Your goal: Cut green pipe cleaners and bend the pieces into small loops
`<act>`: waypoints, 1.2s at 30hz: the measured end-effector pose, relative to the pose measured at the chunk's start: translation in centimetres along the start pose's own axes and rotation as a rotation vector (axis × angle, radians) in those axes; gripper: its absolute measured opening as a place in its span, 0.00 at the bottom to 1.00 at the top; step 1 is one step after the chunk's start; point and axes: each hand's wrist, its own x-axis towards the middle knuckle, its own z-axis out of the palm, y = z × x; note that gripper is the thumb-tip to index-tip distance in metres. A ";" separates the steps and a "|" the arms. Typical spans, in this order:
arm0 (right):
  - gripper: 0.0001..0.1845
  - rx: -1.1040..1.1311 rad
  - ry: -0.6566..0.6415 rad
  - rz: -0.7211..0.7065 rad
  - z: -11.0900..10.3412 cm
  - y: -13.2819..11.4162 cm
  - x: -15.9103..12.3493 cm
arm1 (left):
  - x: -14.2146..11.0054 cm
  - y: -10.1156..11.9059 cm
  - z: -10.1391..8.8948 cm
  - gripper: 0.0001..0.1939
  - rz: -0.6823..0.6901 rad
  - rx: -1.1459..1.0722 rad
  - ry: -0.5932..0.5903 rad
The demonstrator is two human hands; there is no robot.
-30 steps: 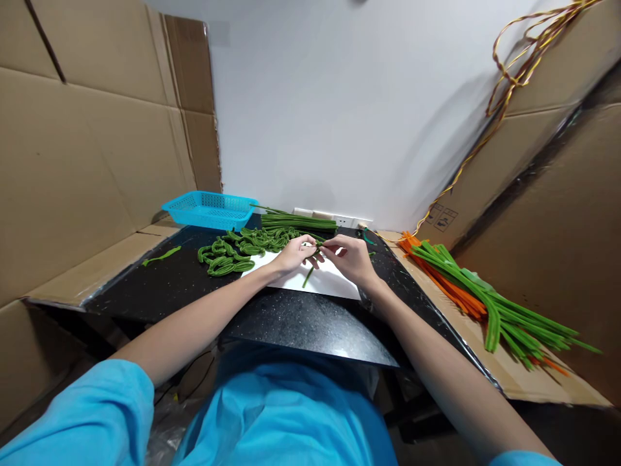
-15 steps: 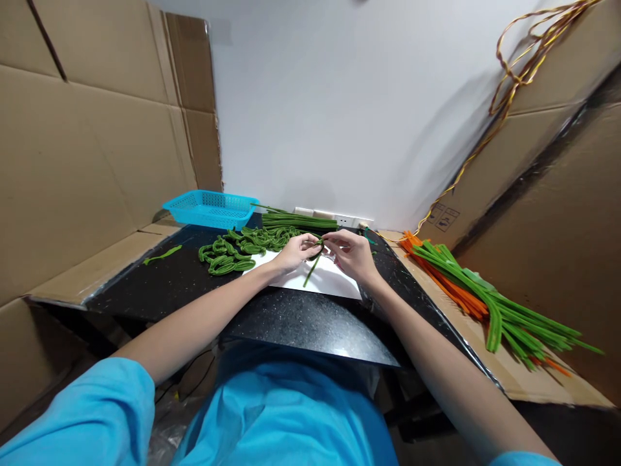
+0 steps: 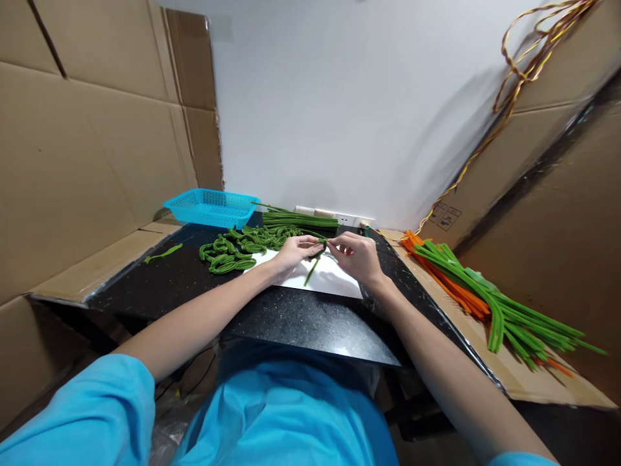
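Over a white sheet of paper (image 3: 334, 283), both my hands meet at a dark green pipe cleaner (image 3: 313, 270), partly bent, with one straight end hanging down. My left hand (image 3: 294, 254) pinches it from the left between thumb and fingers. From the right, the thumb and fingertips of my right hand (image 3: 358, 254) close on its upper part; the exact grip is partly hidden. Just left of the paper lies a pile of looped green pipe cleaners (image 3: 233, 252). Behind the hands, a bundle of straight green pipe cleaners (image 3: 301, 221) rests against the wall side.
A blue plastic basket (image 3: 212, 208) stands at the back left of the black table (image 3: 291, 323). Bright green stems (image 3: 514, 317) and orange stems (image 3: 460, 294) lie on cardboard at the right. A green scrap (image 3: 163, 254) is at left. Cardboard walls flank both sides; a power strip (image 3: 343, 221) sits behind.
My right hand has shifted slightly right and its fingers have turned a little at the pipe cleaner. My left hand keeps its pinch, almost unmoved.
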 end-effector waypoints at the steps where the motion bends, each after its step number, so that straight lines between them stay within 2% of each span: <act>1: 0.13 0.008 0.008 0.004 0.0 -0.2 0.0 | 0.0 0.0 0.0 0.17 -0.012 -0.003 0.014; 7: 0.19 0.065 0.014 0.044 0.0 -0.6 0.1 | -0.2 0.0 0.4 0.13 -0.047 -0.106 -0.005; 12: 0.15 0.152 -0.019 0.064 0.2 -0.2 0.2 | -0.1 0.0 0.5 0.10 -0.071 -0.121 0.055; 17: 0.12 0.276 -0.039 0.107 0.5 -0.2 0.3 | 0.1 0.0 0.3 0.07 -0.026 -0.078 0.129; 21: 0.12 0.275 -0.035 0.123 0.6 -0.4 0.3 | 0.2 -0.1 0.3 0.07 0.001 -0.048 0.150; 25: 0.12 0.196 -0.045 0.087 0.6 -0.2 0.2 | 0.2 -0.2 0.3 0.08 0.024 -0.013 0.107; 31: 0.10 0.131 -0.082 0.026 0.5 0.3 -0.1 | 0.3 -0.2 0.0 0.11 0.128 0.141 0.013; 36: 0.10 0.070 -0.112 0.023 0.5 0.2 -0.2 | 0.5 -0.2 -0.1 0.12 0.161 0.207 0.017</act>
